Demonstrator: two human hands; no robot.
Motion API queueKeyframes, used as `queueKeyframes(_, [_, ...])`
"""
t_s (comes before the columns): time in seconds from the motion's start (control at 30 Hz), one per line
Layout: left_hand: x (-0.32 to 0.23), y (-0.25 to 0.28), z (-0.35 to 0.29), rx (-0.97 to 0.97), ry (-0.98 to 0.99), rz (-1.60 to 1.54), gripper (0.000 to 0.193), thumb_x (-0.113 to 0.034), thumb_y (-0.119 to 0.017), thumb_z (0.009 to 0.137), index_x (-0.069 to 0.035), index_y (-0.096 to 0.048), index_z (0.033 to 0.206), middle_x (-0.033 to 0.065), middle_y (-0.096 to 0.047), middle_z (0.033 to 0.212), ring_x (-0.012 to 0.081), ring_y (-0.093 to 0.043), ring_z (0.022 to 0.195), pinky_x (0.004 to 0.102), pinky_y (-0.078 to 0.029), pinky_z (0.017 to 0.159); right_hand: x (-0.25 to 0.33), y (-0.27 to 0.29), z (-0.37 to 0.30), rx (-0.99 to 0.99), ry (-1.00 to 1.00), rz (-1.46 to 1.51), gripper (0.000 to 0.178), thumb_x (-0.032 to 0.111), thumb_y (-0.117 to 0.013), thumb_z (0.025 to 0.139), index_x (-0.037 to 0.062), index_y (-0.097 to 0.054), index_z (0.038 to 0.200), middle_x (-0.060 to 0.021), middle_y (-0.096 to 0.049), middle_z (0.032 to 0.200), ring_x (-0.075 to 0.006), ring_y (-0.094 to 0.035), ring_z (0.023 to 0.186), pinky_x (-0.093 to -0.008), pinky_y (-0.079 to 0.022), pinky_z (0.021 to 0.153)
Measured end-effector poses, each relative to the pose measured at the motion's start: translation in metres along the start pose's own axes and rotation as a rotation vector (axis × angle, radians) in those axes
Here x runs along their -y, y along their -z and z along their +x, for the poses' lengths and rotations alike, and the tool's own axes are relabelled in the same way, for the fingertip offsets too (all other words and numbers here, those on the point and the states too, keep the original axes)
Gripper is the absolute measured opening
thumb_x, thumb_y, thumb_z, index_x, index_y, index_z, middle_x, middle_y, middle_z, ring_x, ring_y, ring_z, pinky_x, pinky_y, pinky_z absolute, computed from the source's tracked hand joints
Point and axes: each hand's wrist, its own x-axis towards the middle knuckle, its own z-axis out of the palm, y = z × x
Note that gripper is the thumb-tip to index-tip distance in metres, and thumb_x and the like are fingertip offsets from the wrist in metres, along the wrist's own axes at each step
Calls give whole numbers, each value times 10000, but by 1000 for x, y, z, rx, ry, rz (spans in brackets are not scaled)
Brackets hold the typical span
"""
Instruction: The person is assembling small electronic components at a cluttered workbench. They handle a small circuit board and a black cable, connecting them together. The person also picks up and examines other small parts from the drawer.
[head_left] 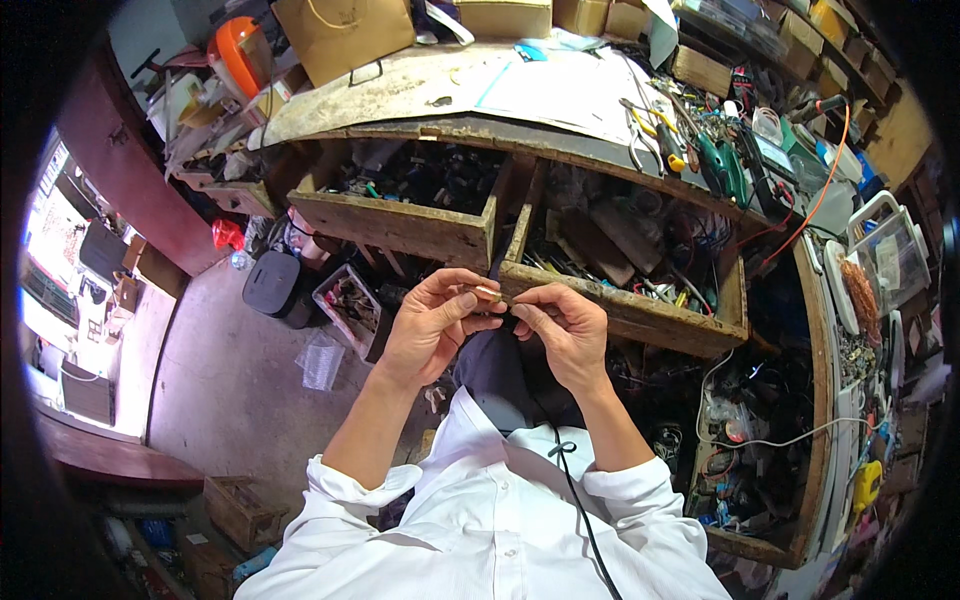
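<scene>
Between my two hands, in front of the open drawers, is a small copper-coloured part [487, 293], too small to name. The thumb and fingers of my left hand [437, 325] are closed around it. My right hand [563, 330] pinches at its right end, where a thin dark piece [508, 304] shows between the fingertips; I cannot make out what it is. Both hands are raised above my lap, close to the front edge of the right drawer [640, 315].
The left drawer [390, 225] is pulled out, full of small dark parts. Pliers [645, 135] and other tools lie on the workbench [390, 108]. A dark bin [275, 288] and a white crate [352, 312] stand on the floor at left. A cluttered open drawer [765, 470] lies at right.
</scene>
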Motion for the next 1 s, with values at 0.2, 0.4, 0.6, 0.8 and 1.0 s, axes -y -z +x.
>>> queueKeyframes(0.2, [2,3,-2,-58,29,82,202,-39,-603,965,1,-624,1162,167,-691,1128,256,-697,1034,392,-604,887,-1,6,-1,-30,-6,85,98,38,-677,931,-30,-691,1001,-67,-707,879,-98,-659,703,-224,-540,619])
queueKeyframes(0.4, [5,4,-5,-93,20,102,205,-38,-608,964,5,-624,1163,172,-698,1113,262,-697,1039,393,-601,896,-1,7,4,-83,-10,187,102,81,-680,938,-13,-657,968,-106,-704,885,-134,-656,682,-254,-540,572])
queueKeyframes(0.6, [8,6,-7,-148,62,99,194,-80,-617,968,6,-614,1143,181,-693,1102,280,-704,1013,401,-613,868,2,4,4,-73,-23,206,114,104,-662,955,-6,-638,975,-113,-707,959,-134,-665,712,-258,-546,579])
queueKeyframes(0.8, [15,-6,-1,-193,194,-102,183,-78,-612,969,16,-614,1126,163,-696,1075,251,-710,990,366,-614,874,18,3,16,1,13,147,120,105,-621,980,-9,-605,1013,-130,-715,999,-136,-693,764,-254,-564,630])
queueKeyframes(1.0, [16,-34,42,-53,132,32,257,-36,-617,949,28,-593,1197,158,-667,1119,246,-682,1068,375,-575,947,58,16,50,23,57,-49,94,81,-570,1005,-8,-584,980,-106,-714,899,-113,-685,732,-235,-562,651])
